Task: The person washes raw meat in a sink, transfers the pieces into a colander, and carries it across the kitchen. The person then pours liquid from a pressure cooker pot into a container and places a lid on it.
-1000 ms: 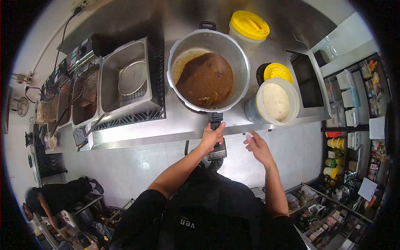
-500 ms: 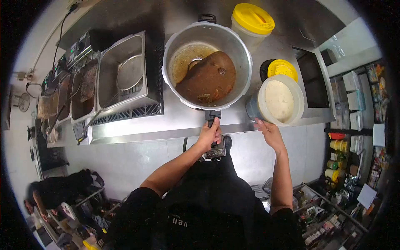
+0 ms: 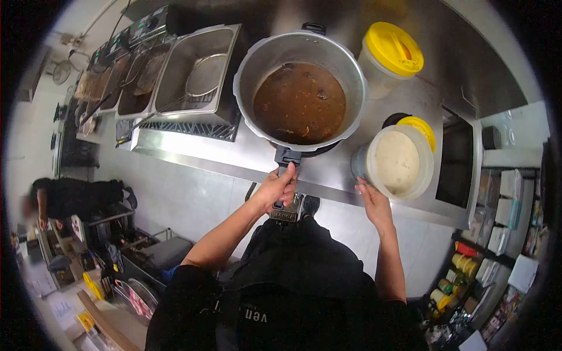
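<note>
A large metal pot (image 3: 249, 114) holds brown liquid with some darker bits. My left hand (image 3: 276, 190) is wrapped round the pot's black handle (image 3: 288, 155), thumb on top. Just below a translucent tub (image 3: 425, 169) of pale, creamy contents is my right hand (image 3: 374, 202). Its fingers are apart near the tub's lower left side; whether they touch it is unclear. A yellow lid (image 3: 422, 130) lies partly behind that tub. Behind them stands another translucent container (image 3: 374, 73) with a yellow lid on it.
Metal fryer basins (image 3: 193, 73) with baskets are to the left of the pot. A dark rectangular opening (image 3: 453, 161) is at the right of the steel counter. Shelves with goods (image 3: 497, 222) stand at the far right. Another person (image 3: 79, 199) in dark clothes is at the lower left.
The view has turned. The brown liquid, earlier pooled to one side with pot bottom showing, now covers the bottom. My right hand has come closer to the tub; my left keeps the handle.
</note>
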